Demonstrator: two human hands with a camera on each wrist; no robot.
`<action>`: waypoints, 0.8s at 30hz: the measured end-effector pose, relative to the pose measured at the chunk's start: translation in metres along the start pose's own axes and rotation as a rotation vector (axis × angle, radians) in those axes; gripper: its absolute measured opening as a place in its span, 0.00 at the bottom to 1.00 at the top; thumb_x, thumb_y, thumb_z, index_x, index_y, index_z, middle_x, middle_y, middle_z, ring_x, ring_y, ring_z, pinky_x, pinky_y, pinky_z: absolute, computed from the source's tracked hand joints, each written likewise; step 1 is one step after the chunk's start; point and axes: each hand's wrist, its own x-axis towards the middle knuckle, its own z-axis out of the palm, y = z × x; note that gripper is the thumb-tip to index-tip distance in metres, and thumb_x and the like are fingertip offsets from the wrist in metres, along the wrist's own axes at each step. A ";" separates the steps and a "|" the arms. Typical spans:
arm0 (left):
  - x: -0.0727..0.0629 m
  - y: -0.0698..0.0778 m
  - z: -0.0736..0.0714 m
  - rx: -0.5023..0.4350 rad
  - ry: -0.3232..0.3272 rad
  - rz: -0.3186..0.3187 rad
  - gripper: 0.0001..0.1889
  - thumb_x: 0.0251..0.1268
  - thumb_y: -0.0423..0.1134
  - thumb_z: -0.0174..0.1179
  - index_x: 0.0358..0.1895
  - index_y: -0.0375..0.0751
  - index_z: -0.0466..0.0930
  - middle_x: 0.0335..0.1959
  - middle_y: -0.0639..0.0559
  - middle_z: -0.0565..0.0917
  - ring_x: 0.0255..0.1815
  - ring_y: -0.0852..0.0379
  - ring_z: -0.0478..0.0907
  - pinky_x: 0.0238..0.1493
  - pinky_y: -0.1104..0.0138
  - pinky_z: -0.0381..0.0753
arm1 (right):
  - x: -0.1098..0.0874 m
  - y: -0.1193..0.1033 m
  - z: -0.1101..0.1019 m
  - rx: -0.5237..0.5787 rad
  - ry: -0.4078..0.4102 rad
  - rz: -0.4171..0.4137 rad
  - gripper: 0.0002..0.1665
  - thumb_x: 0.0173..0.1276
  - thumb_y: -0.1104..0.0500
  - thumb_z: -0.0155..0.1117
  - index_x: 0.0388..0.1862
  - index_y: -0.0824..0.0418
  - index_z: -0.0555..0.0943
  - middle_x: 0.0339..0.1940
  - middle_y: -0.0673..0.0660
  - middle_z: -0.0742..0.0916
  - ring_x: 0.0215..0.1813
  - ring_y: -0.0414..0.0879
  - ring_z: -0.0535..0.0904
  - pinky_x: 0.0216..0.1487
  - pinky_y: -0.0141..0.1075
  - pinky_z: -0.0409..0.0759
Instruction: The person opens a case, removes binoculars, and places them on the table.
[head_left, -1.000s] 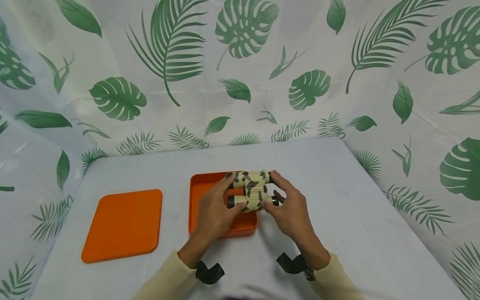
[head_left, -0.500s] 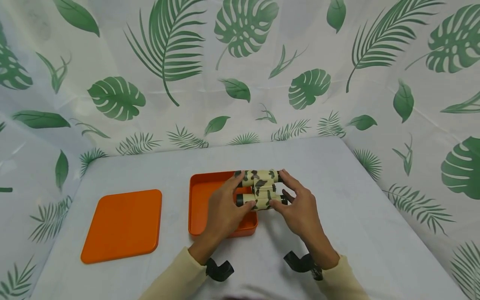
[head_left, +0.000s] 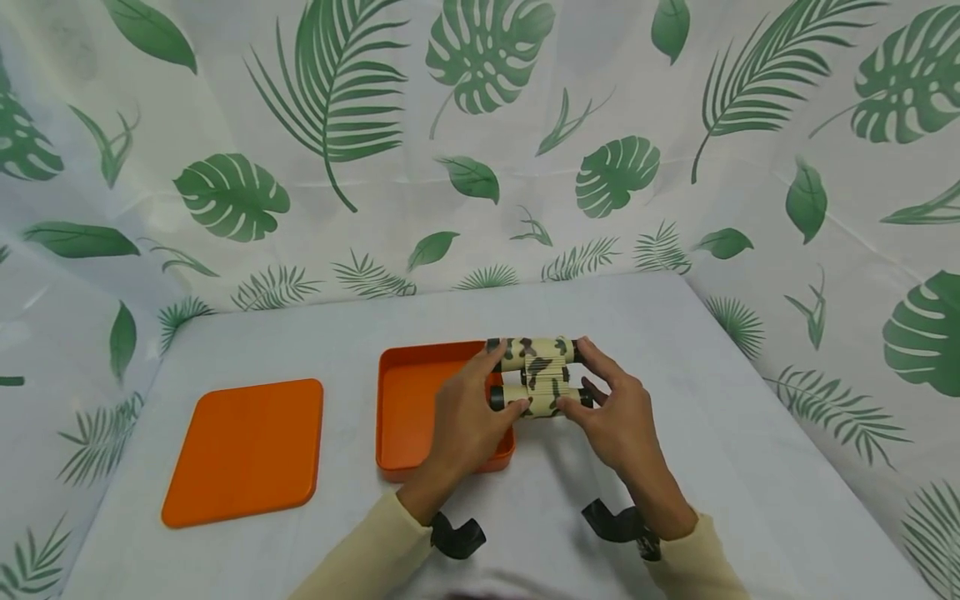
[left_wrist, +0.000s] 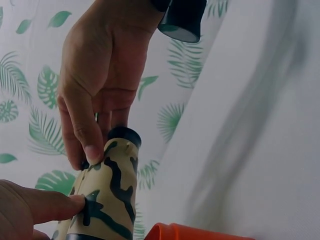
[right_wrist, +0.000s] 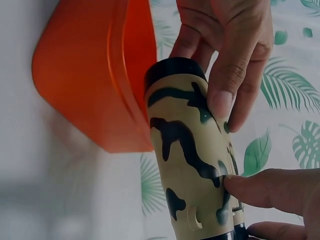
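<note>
Camouflage-patterned binoculars [head_left: 545,377] with black ends are held up above the table in the head view. My left hand [head_left: 472,410] grips their left end, thumb on the near barrel and fingers at the far one. On the other end, my right hand [head_left: 617,408] pinches the barrels between thumb and fingers. Just left of and below the binoculars sits an orange open box [head_left: 408,417], its right part partly hidden by my left hand. The left wrist view shows one barrel [left_wrist: 112,187] close up, with both thumbs against it.
An orange square lid [head_left: 243,450] lies flat on the white table [head_left: 720,433], left of the box. Leaf-printed white sheets [head_left: 480,217] hang behind the table and at its sides.
Both hands have carried the binoculars to the right, from over the orange box to past its right edge. The box and lid have stayed in place.
</note>
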 end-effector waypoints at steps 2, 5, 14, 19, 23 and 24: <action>0.001 0.002 0.003 -0.007 -0.001 0.005 0.42 0.63 0.43 0.78 0.80 0.48 0.71 0.75 0.43 0.78 0.72 0.44 0.80 0.71 0.48 0.81 | -0.001 0.002 -0.003 -0.004 0.007 -0.004 0.55 0.62 0.73 0.78 0.85 0.55 0.64 0.87 0.55 0.66 0.84 0.60 0.68 0.73 0.45 0.77; 0.002 0.005 0.008 -0.011 -0.004 0.011 0.42 0.63 0.43 0.78 0.80 0.48 0.71 0.75 0.44 0.79 0.71 0.45 0.81 0.69 0.50 0.82 | -0.002 0.004 -0.008 -0.008 0.015 -0.008 0.55 0.62 0.73 0.78 0.85 0.56 0.65 0.87 0.56 0.67 0.84 0.60 0.67 0.73 0.44 0.77; 0.004 0.014 0.022 0.027 -0.022 0.032 0.42 0.64 0.44 0.78 0.80 0.46 0.70 0.76 0.42 0.77 0.75 0.44 0.78 0.74 0.48 0.78 | -0.004 0.016 -0.020 -0.025 0.033 -0.008 0.56 0.61 0.75 0.77 0.85 0.58 0.64 0.87 0.58 0.67 0.82 0.63 0.69 0.69 0.41 0.77; 0.005 0.018 0.027 0.036 -0.027 0.041 0.42 0.64 0.44 0.77 0.80 0.46 0.70 0.76 0.42 0.78 0.74 0.43 0.79 0.73 0.49 0.79 | -0.005 0.020 -0.025 -0.023 0.047 -0.004 0.56 0.60 0.76 0.77 0.85 0.58 0.65 0.86 0.58 0.68 0.81 0.64 0.70 0.67 0.40 0.78; 0.006 0.021 0.031 0.047 -0.024 0.051 0.42 0.64 0.43 0.78 0.80 0.45 0.70 0.75 0.42 0.78 0.73 0.44 0.79 0.72 0.48 0.79 | -0.004 0.021 -0.029 -0.024 0.051 -0.004 0.56 0.59 0.76 0.77 0.85 0.58 0.65 0.86 0.59 0.68 0.80 0.65 0.72 0.67 0.40 0.78; 0.006 0.021 0.032 0.045 -0.025 0.053 0.42 0.64 0.43 0.78 0.80 0.45 0.70 0.75 0.42 0.78 0.73 0.44 0.79 0.72 0.48 0.79 | -0.004 0.021 -0.031 -0.028 0.052 -0.002 0.56 0.59 0.76 0.77 0.85 0.58 0.65 0.86 0.59 0.68 0.79 0.66 0.73 0.66 0.40 0.78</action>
